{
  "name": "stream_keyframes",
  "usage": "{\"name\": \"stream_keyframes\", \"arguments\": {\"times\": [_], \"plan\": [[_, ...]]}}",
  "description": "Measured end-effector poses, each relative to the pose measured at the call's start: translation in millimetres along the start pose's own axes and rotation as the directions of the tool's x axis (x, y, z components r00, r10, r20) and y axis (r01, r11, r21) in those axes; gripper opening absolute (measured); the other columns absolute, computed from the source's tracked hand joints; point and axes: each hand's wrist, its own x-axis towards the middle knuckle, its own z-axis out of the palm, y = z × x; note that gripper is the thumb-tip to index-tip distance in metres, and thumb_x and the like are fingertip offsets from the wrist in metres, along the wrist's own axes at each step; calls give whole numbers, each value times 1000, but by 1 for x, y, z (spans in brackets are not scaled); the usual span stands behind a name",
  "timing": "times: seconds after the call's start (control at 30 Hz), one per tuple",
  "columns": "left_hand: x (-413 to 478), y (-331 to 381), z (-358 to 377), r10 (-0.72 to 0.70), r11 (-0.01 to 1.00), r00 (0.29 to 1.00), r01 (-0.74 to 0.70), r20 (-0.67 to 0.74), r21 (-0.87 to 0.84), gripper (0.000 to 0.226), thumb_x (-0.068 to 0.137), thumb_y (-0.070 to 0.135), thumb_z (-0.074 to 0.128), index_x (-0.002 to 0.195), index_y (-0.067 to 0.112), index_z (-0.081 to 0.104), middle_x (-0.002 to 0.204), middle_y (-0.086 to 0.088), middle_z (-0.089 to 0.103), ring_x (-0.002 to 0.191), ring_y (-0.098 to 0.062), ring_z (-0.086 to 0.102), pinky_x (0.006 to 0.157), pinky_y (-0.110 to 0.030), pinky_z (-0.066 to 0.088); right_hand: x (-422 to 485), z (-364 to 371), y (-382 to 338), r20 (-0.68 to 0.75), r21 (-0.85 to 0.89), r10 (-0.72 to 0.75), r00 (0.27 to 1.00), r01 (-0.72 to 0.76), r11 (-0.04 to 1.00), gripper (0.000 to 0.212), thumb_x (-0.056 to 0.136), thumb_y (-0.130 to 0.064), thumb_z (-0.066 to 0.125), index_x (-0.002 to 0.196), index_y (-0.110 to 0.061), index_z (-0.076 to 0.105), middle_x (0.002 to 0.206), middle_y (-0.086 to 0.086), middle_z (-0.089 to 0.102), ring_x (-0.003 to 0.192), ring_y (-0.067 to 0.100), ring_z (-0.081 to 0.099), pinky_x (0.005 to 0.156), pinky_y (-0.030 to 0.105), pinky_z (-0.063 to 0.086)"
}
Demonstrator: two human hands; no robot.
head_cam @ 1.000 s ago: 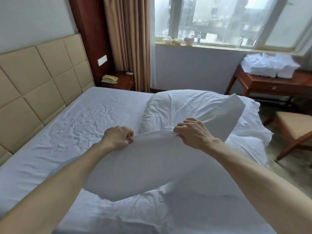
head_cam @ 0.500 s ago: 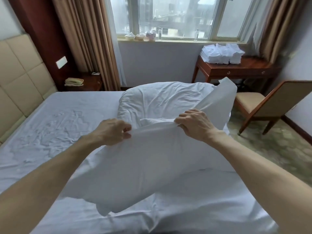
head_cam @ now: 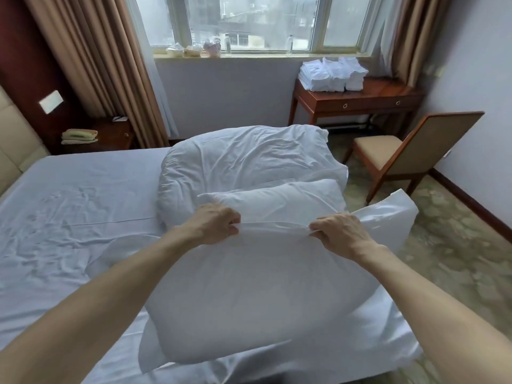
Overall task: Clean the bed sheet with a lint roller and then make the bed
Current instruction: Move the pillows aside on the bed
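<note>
Behind the pillow, bed sheet lies hidden.

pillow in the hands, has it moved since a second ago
Yes. The pillow has swung right: its far corner now overhangs the floor, past the duvet heap.

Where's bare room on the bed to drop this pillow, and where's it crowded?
Free: the wrinkled sheet between the headboard and the duvet heap. Also the chair seat and the right half of the desk. Crowded: the bed's right side, where the duvet, a second pillow and the held pillow stack up.
</note>
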Motion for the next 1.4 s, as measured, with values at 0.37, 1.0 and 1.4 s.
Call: {"name": "stream_keyframes", "arguments": {"times": [0.37, 1.0, 1.4], "plan": [[178, 38, 66, -51, 998, 978, 58, 200, -31, 14, 95, 37, 60, 100, 25, 66, 103, 0, 70, 102, -26, 62, 73, -30, 35, 79, 78, 154, 182, 54, -31, 983, 21, 998, 20, 99, -35, 53, 96, -24, 69, 102, -5, 71, 98, 26, 65, 65, 30, 33], [334, -63, 149, -388, 897, 894, 422, 223, -132, 14, 100, 31, 53, 100, 27, 67, 109, -1, 70, 105, -30, 61, 71, -34, 35, 306, 210, 210, 485, 153, -72, 871, -4, 988, 14, 93, -38, 58, 95, -26, 64, 105, -1, 70, 107, 26, 61, 75, 34, 32], [382, -123, 185, -106, 917, 767, 321, 632, -237, 22, 87, 52, 71, 98, 33, 68, 153, -8, 36, 143, -27, 31, 115, -40, 26, 371, 271, 239, 819, 98, -66, 570, -25, 995, 141, 44, -92, 67, 156, -28, 10, 157, 5, 23, 153, 27, 8, 121, 61, -5]]}}
